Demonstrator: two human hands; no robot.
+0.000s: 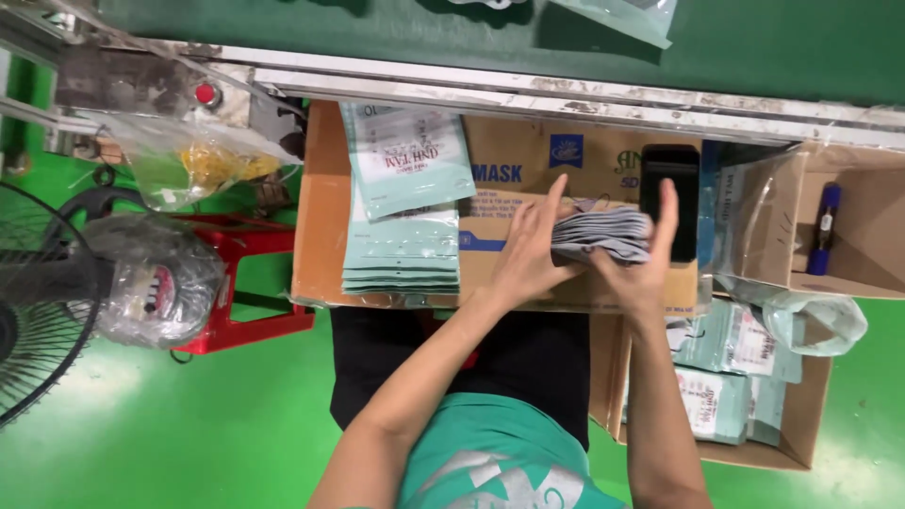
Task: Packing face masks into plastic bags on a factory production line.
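Grey masks sit in a stack between our hands, above the cardboard box, long axis running left to right. Our left hand and right hand press its ends, fingers half curled, equally close.

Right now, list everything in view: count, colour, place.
grey masks: one stack, between both hands
pouches: one fanned pile, pale green, on the cardboard box
phone: one, black, behind the masks
marker: one, blue, in the open carton at right
filled pouches: several, in the lower right carton
stool: one, red, at left
fan: one, black, far left
left hand: on the masks
right hand: on the masks
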